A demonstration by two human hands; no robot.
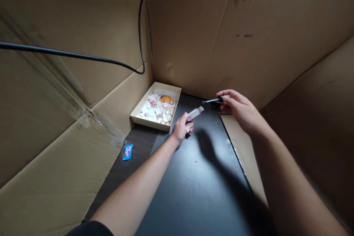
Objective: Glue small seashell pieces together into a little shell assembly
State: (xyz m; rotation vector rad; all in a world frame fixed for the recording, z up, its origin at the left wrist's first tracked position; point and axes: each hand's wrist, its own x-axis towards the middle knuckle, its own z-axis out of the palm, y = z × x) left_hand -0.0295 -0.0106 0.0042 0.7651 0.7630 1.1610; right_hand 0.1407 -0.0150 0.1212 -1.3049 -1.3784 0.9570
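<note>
My left hand [181, 129] is closed around a small clear bottle [195, 113], tilted with its uncapped neck pointing up and to the right. A seashell with a patterned surface [189, 127] is held in the same hand, below the bottle; the fingers hide part of it. My right hand [235, 107] pinches the black cap [221, 98] of an applicator wand [211, 100]. The wand's thin stem points left, its tip a little above and apart from the bottle's mouth.
A cream box [151, 122] holding several shells and an orange piece stands at the back left. A blue wrapped packet [127, 152] lies nearer on the left. Cardboard [243, 143] lies on the right of the dark table [190, 191]. Cardboard walls surround it; a black cable [102, 59] hangs above.
</note>
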